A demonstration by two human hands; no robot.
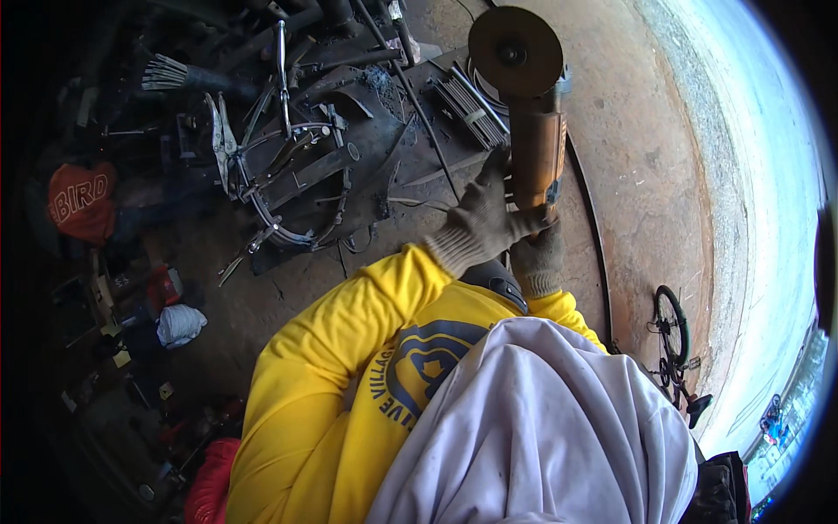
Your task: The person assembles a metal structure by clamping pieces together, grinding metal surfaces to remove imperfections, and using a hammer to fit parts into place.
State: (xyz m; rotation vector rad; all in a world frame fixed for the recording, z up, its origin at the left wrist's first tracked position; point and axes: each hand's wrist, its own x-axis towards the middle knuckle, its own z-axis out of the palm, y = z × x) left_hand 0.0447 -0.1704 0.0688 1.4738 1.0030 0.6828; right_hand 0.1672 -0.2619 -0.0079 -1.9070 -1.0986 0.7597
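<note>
Around orange grinder, both gloved hands.

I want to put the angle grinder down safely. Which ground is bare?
Bare ground lies right of the angle grinder, up to the bicycle. Left of it, welding rods and scrap metal crowd the ground.

My left hand, gloved, reaches forward with fingers curled in a tight grip. My right hand, also gloved, sits just below it, clenched. Both yellow-sleeved arms are bent, the hands touching.
</note>
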